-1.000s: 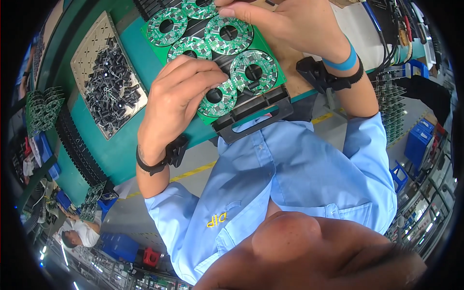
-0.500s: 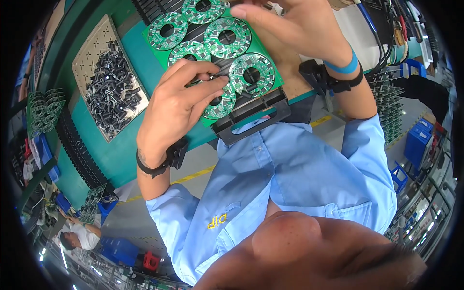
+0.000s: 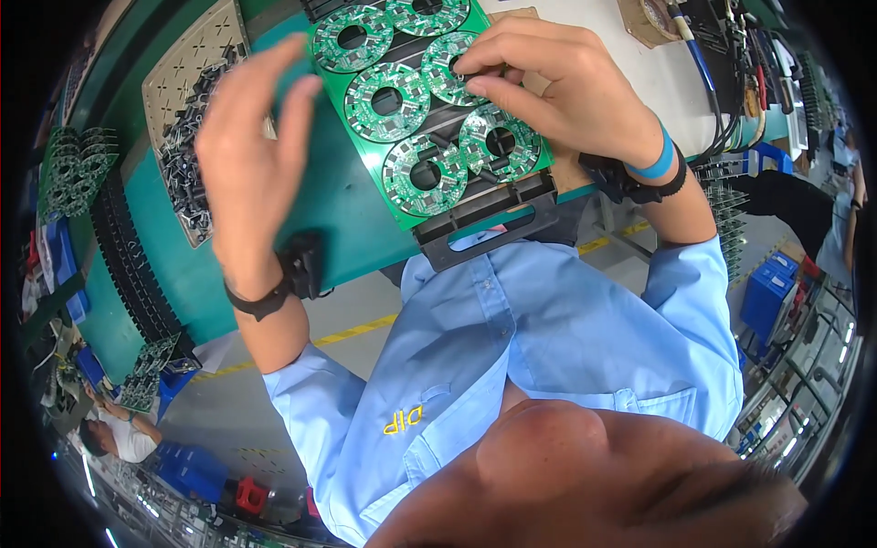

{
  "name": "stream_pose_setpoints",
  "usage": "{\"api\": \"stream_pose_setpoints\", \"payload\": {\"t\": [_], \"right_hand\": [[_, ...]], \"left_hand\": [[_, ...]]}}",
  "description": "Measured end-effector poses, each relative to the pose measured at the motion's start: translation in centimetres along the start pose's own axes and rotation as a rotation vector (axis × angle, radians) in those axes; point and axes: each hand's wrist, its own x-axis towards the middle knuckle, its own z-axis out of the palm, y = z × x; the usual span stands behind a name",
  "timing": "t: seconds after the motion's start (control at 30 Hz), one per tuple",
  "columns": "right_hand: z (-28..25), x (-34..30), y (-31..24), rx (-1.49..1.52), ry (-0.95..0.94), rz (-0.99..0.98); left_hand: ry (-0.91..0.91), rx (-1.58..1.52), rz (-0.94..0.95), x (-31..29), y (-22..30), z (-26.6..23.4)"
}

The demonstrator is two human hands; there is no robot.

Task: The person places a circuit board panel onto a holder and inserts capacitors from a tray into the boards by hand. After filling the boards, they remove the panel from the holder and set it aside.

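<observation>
A green panel of ring-shaped circuit boards (image 3: 386, 100) sits in a black carrier frame (image 3: 489, 233). My right hand (image 3: 566, 87) is over the panel's right side, thumb and fingertips pinched together at one ring's hole. Whatever is between those fingertips is too small and hidden to make out. A few black cylindrical components (image 3: 494, 175) lie on the lower rings. To the left, my left hand (image 3: 247, 151) is raised beside a beige tray and partly covers it. Its thumb and fingers are apart, slightly blurred, with nothing visible in them. Loose black cylindrical components with wire leads (image 3: 181, 151) fill the tray (image 3: 187, 55).
The teal bench top (image 3: 343, 224) runs under tray and carrier. A black segmented strip (image 3: 137, 260) and upright circuit boards (image 3: 78, 173) stand at the far left. Cables (image 3: 703, 78) and a brown block (image 3: 649, 20) are at the upper right. Another person (image 3: 123, 434) is at lower left.
My left hand has left the panel and moved left to the tray, its fingers spreading. My right hand has come down from the panel's top edge onto a right-hand ring.
</observation>
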Motion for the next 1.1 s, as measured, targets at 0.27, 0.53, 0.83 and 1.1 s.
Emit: {"api": "stream_pose_setpoints", "payload": {"t": [0.27,0.53,0.83,1.1], "right_hand": [[0.4,-0.3,-0.2,-0.064,-0.009,-0.017],[0.1,-0.4,-0.2,-0.112,-0.02,-0.029],[0.2,-0.4,-0.3,-0.095,-0.012,-0.045],[0.2,-0.4,-0.5,-0.113,-0.025,-0.032]], "left_hand": [[0.015,0.432,-0.275,-1.4,-7.0,-1.5],[0.001,0.402,-0.397,-1.0,-7.0,-1.7],[0.06,0.407,-0.322,-1.4,-8.1,-1.9],[0.131,0.357,-0.367,-1.2,-7.6,-2.0]]}}
